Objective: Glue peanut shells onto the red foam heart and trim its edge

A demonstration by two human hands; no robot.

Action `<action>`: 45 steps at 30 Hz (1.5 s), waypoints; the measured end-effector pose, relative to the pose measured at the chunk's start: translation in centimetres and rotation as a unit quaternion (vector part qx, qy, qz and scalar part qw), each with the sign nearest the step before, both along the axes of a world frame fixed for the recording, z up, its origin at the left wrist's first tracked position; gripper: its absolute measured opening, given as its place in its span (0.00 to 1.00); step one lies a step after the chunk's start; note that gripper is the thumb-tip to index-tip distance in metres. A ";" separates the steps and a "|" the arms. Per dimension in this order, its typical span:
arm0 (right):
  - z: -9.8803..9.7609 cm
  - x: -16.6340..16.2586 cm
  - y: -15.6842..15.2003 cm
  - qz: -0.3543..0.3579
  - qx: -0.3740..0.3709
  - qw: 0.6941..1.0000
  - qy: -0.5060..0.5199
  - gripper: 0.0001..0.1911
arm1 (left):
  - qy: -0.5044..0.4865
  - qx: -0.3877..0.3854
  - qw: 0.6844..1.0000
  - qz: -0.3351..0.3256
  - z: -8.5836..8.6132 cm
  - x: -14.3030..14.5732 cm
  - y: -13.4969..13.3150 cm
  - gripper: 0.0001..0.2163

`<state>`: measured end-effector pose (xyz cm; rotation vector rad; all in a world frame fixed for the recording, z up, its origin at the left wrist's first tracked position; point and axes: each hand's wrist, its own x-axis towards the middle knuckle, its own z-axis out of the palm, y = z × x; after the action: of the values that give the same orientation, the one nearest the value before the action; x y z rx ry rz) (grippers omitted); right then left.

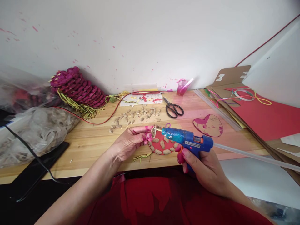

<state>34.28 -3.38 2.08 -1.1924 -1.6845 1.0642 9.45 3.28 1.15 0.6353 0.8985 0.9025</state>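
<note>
In my right hand [199,165] is a blue hot glue gun [178,136], with a long clear glue stick [248,152] sticking out of its back end. Its nozzle points left and meets a peanut [153,132] pinched between the fingertips of my left hand [130,140]. Below both hands lies a red heart-shaped piece [161,145] with peanuts set around its edge and one near its middle; the glue gun and fingers hide part of it. Green yarn ends [142,157] trail from its left side. Pink stains mark the fingertips of both hands.
Loose peanuts [126,118] lie scattered behind the hands, beside black scissors [173,107]. A pink-stained cardboard heart [208,125] and red sheets [269,115] are at right. A plastic cup [182,87] stands by the wall. Left are a bulging plastic bag [35,134] and a magenta peanut bundle [79,89].
</note>
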 end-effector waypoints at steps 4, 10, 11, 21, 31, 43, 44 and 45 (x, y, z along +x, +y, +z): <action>-0.1 0.0 -0.2 0.000 0.013 0.999 -0.038 0.22 | 0.015 0.008 1.000 0.011 0.3 -0.1 -0.2 0.21; -0.3 0.1 -0.5 0.003 0.012 0.999 -0.047 0.21 | 0.023 0.039 0.999 0.010 0.4 -0.1 -0.3 0.19; -0.3 0.1 -0.6 0.005 0.012 0.999 -0.046 0.20 | 0.022 0.042 0.999 0.009 0.5 -0.1 -0.3 0.19; 0.0 -0.1 -0.5 0.004 0.020 0.999 -0.043 0.18 | 0.026 0.049 0.998 0.003 0.5 -0.1 -0.4 0.19; -0.3 0.1 -0.5 -0.002 0.020 0.999 -0.050 0.18 | 0.034 0.050 0.998 0.001 0.5 0.0 -0.4 0.19; -0.1 0.1 -0.3 -0.003 0.031 0.998 -0.046 0.18 | 0.042 0.047 0.998 -0.007 0.4 0.0 -0.3 0.19; -0.1 0.1 -0.3 -0.005 0.035 0.998 -0.045 0.18 | 0.042 0.047 0.998 -0.006 0.4 0.0 -0.3 0.19; -0.1 0.1 -0.2 -0.007 0.037 0.998 -0.045 0.18 | 0.042 0.047 0.998 -0.005 0.4 0.0 -0.3 0.19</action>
<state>34.35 -3.63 1.94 -1.2178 -1.7666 0.9437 9.48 2.98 1.57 0.7635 0.9310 0.9193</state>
